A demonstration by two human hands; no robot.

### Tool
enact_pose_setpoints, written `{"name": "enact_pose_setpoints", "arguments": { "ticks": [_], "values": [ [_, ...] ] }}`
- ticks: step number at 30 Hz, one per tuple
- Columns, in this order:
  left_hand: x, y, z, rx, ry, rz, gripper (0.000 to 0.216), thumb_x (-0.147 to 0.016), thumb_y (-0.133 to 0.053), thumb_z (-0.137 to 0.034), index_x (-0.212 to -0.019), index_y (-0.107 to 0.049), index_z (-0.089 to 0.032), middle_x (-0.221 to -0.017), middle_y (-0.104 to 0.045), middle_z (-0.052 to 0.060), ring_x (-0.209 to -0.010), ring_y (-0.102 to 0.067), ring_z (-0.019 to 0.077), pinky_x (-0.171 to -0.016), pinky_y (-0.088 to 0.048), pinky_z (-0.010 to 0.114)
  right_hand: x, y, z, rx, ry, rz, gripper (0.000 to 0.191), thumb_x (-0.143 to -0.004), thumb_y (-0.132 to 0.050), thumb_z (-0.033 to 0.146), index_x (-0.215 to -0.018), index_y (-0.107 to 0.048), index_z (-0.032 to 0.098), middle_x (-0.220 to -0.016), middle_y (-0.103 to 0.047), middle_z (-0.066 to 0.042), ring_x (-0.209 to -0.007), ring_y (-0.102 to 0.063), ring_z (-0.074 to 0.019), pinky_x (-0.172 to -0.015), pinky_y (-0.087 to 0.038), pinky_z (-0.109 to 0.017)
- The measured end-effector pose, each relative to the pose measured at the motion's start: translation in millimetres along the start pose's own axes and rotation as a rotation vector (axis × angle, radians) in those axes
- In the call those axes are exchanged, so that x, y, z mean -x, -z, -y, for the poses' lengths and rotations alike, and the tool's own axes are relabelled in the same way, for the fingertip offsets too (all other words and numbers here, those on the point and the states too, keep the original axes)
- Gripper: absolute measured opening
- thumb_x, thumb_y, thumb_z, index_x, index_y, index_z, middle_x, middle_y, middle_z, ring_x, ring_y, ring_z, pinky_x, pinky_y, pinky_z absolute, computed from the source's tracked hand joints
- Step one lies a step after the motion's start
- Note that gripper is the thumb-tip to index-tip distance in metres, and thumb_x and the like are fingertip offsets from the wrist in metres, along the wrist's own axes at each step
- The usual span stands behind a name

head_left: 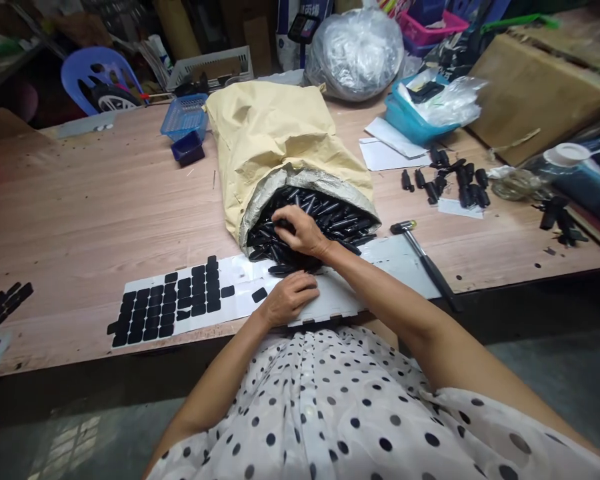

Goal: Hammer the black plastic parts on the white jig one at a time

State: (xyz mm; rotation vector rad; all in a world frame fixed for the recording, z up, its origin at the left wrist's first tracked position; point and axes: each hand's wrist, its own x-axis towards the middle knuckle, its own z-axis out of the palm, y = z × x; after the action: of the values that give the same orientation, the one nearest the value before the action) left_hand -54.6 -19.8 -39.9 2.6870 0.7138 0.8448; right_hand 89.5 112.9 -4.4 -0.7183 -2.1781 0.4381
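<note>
A large yellow paper sack (pixel 280 127) lies on the table with its mouth towards me, full of long black plastic parts (pixel 340 217). My right hand (pixel 303 230) is at the sack's mouth over these parts, its fingers curled in; whatever they grip is hidden among the black pieces. Just below, my left hand (pixel 291 298) rests at the white board (pixel 337 297) by the table edge. Its fingers are bent and close together, and their tips are partly hidden. One black part (pixel 283 269) lies just beyond the left hand.
Black rounded pads (pixel 153 310) sit in rows on a white sheet (pixel 235 308) to the left. A hammer (pixel 425 260) lies at right. Beyond it are more black parts (pixel 465 183), a teal basin (pixel 410 117) and a cardboard box (pixel 545 93). Blue baskets (pixel 185 117) stand left of the sack.
</note>
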Motion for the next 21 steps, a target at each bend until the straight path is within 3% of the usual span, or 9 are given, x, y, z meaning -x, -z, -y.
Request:
{"name": "enact_pose_setpoints", "arguments": {
  "ticks": [3, 7, 10, 14, 17, 21],
  "values": [
    [1.0, -1.2, 1.7, -0.009, -0.015, -0.051, 0.026, -0.104, -0.048, -0.017, -0.112, -0.073, -0.021, -0.111, -0.077, 0.011, -0.112, -0.07, 0.0212, -0.103, -0.058, 0.046, -7.1, 15.8, -12.4, 0.09, -0.248, -0.08, 0.044, -0.095, -0.053, 0.03, -0.138, -0.053, 0.021, -0.119, -0.069, -0.012, -0.107, -0.061, -0.0277, -0.1, -0.049, -0.046],
    [8.0, -1.3, -0.6, -0.117, 0.06, -0.114, 0.029, -0.102, -0.053, -0.017, -0.122, -0.071, -0.028, -0.123, -0.074, 0.009, -0.122, -0.066, 0.0231, -0.11, -0.053, 0.05, 9.4, 54.2, -16.2, 0.252, -0.346, -0.173, 0.05, -0.093, -0.056, 0.035, -0.142, -0.052, 0.021, -0.134, -0.064, -0.014, -0.123, -0.056, -0.0309, -0.11, -0.045, -0.051],
    [21.0, 4.4, 0.3, -0.278, 0.304, -0.255, 0.044, -0.099, -0.065, -0.034, -0.142, -0.061, -0.033, -0.144, -0.062, 0.012, -0.138, -0.055, 0.0313, -0.118, -0.042, 0.058, 57.6, 96.1, -13.1, 0.437, -0.429, -0.287, 0.047, -0.096, -0.051, 0.035, -0.141, -0.054, 0.023, -0.135, -0.063, -0.013, -0.128, -0.054, -0.0315, -0.113, -0.042, -0.053],
    [36.2, 15.1, 4.9, -0.334, 0.579, -0.345, 0.103, -0.078, -0.075, -0.075, -0.162, -0.036, -0.028, -0.166, -0.033, 0.02, -0.153, -0.034, 0.0447, -0.122, -0.031, 0.068, 148.5, 141.4, -11.9, 0.724, -0.7, -0.329, 0.05, -0.092, -0.055, 0.04, -0.137, -0.057, 0.019, -0.127, -0.063, -0.018, -0.122, -0.055, -0.0364, -0.105, -0.045, -0.057],
    [30.5, 9.4, -0.8, -0.283, 0.626, -0.264, 0.123, -0.068, -0.072, -0.088, -0.166, -0.025, -0.031, -0.173, -0.017, 0.019, -0.158, -0.019, 0.0501, -0.122, -0.027, 0.074, 197.2, 145.3, -6.6, 0.85, -0.916, -0.251, 0.053, -0.091, -0.056, 0.046, -0.134, -0.059, 0.016, -0.125, -0.064, -0.022, -0.115, -0.058, -0.038, -0.095, -0.049, -0.054],
    [4.2, -17.2, -19.3, -0.229, 0.52, -0.138, 0.104, -0.079, -0.07, -0.079, -0.164, -0.028, -0.034, -0.174, -0.017, 0.016, -0.159, -0.017, 0.0489, -0.122, -0.028, 0.073, 210.2, 126.8, 5.2, 0.888, -0.958, -0.125, 0.046, -0.096, -0.046, 0.041, -0.132, -0.06, 0.015, -0.129, -0.064, -0.022, -0.116, -0.059, -0.0363, -0.094, -0.049, -0.05]
  ]
}}
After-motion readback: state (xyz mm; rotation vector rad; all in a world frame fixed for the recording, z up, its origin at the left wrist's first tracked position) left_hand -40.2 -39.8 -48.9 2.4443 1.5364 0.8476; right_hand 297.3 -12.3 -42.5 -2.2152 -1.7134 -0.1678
